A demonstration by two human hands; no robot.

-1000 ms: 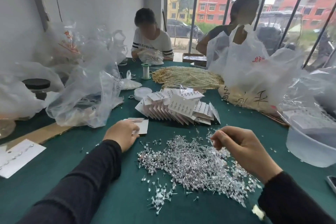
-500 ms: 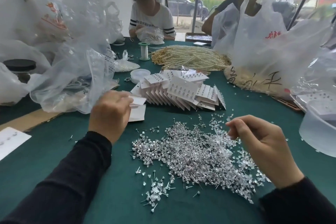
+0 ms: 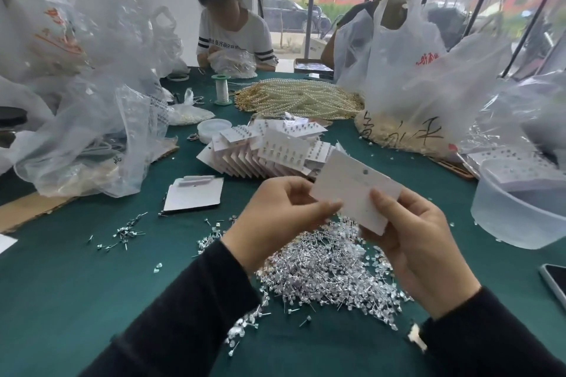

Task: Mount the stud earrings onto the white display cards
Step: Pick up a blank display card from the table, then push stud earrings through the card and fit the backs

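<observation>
Having left the table (image 3: pixel 92 285), a blank white card (image 3: pixel 352 187) now sits just above the stud pile (image 3: pixel 324 275), the left hand (image 3: pixel 275 217) and right hand (image 3: pixel 422 248) each with a closed grip on it; mounting can likely begin.

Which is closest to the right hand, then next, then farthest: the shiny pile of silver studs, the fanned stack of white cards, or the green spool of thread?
1. Loose pile of silver stud earrings, right under the right hand.
2. Fanned stack of filled white cards, mid-table beyond.
3. Green-ended spool of white thread, far side, leftward.
</observation>
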